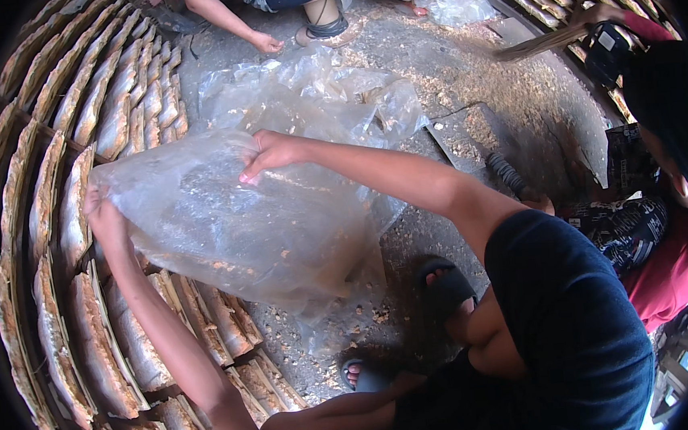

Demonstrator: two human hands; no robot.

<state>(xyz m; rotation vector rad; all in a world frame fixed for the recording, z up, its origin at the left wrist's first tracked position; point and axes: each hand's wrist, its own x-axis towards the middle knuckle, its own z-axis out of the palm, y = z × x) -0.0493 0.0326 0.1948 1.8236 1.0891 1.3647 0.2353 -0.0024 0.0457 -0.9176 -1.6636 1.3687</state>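
Note:
A large, cloudy clear plastic sheet [231, 216] is stretched between my two hands, its lower part hanging in folds toward the floor. Whether it is a flat sheet or a bag, I cannot tell. At its far-left corner my left hand [103, 208] is closed on the edge, beside the rows of slabs. My right hand [273, 152] pinches the upper edge nearer the middle, fingers closed and thumb pressed in. More crumpled clear plastic [351, 93] lies on the floor just beyond my right hand.
Rows of curved, bark-like slabs [85, 316] line the left, with similar rows at the upper right. Pale crumbs [462, 68] litter the grey floor. A person's hand [266, 43] reaches down beside a post-like stand [325, 22]. At right, another person holds a broom [540, 42].

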